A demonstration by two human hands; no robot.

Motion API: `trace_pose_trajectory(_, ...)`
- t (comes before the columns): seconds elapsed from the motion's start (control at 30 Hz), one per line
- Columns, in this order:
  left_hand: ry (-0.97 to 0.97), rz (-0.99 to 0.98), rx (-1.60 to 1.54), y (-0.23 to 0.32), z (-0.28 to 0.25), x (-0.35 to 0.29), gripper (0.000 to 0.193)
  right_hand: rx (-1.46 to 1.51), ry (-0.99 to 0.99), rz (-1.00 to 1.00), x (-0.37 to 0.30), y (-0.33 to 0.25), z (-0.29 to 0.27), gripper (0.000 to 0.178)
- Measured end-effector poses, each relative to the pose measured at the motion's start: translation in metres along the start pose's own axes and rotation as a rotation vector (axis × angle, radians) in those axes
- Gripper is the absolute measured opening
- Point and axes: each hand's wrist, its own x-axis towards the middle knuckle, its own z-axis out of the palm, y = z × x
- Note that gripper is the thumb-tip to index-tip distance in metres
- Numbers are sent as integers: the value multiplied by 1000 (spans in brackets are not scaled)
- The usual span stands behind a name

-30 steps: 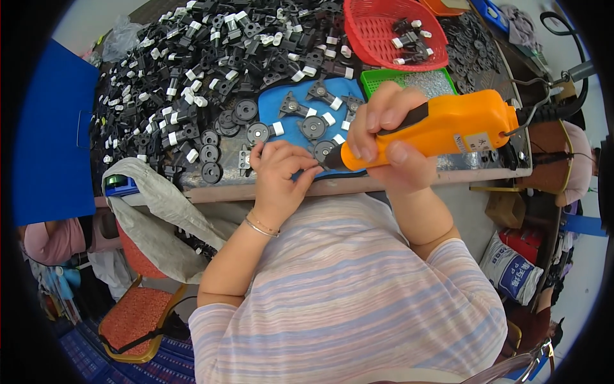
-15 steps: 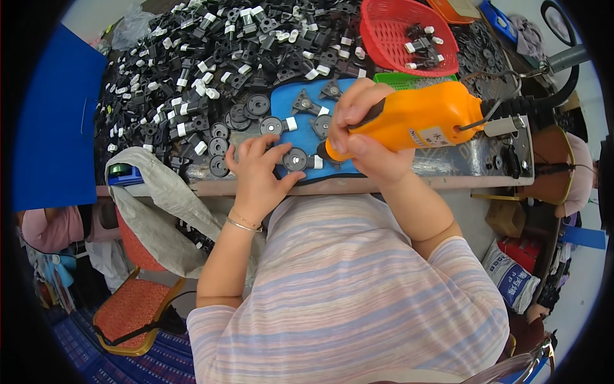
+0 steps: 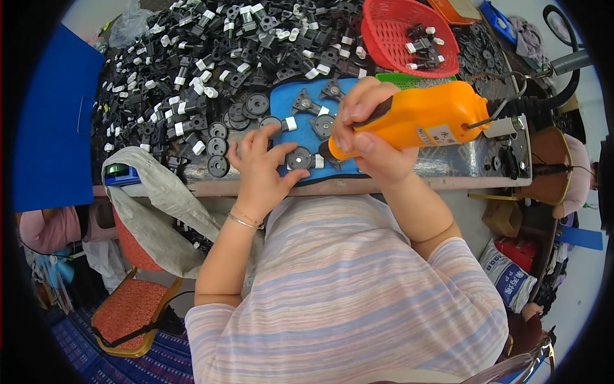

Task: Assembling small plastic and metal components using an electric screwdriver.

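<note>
My right hand (image 3: 374, 131) is wrapped round an orange electric screwdriver (image 3: 432, 115), its black nose (image 3: 326, 150) tilted down and left. That nose is close to a black round disc with a white-tipped stem (image 3: 299, 160); I cannot tell if they touch. My left hand (image 3: 261, 169) steadies the disc's rim between thumb and index finger, the other fingers spread. Beneath lies a blue mat (image 3: 291, 99). On it are another white-tipped disc (image 3: 271, 123), partly hidden by my left fingers, a round black part (image 3: 323, 125) and three-armed black parts (image 3: 307, 102).
Loose black discs (image 3: 218, 147) lie left of the mat. A heap of black-and-white parts (image 3: 192, 77) covers the table's far left. Far right stand a red basket (image 3: 377, 38) with several parts and a green tray (image 3: 403, 80). A spring-hung cable (image 3: 569, 61) reaches the screwdriver.
My left hand and the disc have shifted slightly right. The screwdriver has moved a little to the right too, still in my right hand.
</note>
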Motion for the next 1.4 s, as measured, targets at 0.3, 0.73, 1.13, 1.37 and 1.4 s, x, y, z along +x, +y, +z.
trace_pose_trajectory(0.3,-18,6,38,-2,2,-4,45,-15,-3,-5,-1,4,-1,24)
trace_pose_trajectory(0.73,-56,3,75,-6,2,0,45,-93,-48,85,-1,12,12,22)
trace_pose_trajectory(1.13,-49,-10,79,-7,5,1,36,-264,-161,93,2,26,16,16)
trace_pose_trajectory(1.37,-38,-4,52,-6,5,2,37,-20,-338,126,16,33,6,20)
trace_pose_trajectory(1.4,-36,-3,55,-5,4,2,37,45,-318,143,18,30,3,21)
